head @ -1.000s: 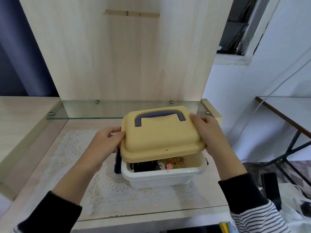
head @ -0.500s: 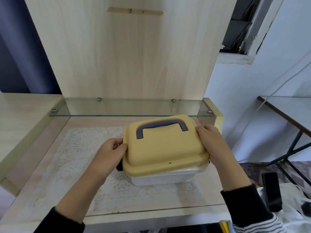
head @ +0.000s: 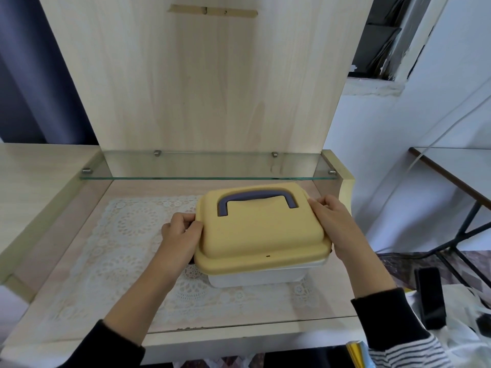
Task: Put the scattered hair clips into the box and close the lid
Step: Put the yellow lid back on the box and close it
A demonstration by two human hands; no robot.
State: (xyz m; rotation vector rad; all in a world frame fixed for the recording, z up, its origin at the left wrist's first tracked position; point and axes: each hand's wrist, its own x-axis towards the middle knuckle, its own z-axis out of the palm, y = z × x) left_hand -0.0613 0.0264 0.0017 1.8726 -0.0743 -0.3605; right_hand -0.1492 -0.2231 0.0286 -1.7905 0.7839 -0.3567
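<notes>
The white box (head: 255, 278) stands on a lace mat on the desk. Its yellow lid (head: 260, 232) with a purple-grey handle (head: 256, 199) lies flat on top and covers the box fully. My left hand (head: 180, 235) grips the lid's left edge with curled fingers. At the lid's right edge, my right hand (head: 332, 224) holds it the same way. No hair clips show; the box's inside is hidden.
A white lace mat (head: 119, 248) covers the desk under glass. A glass shelf (head: 207, 166) runs across the back, in front of a tall wooden panel. A black object (head: 429, 296) lies at the right, off the desk; another table (head: 457, 166) stands further right.
The lid was tilted up with clips visible in the box; it has come down flat onto the box. Both hands moved down with it and stay on its side edges.
</notes>
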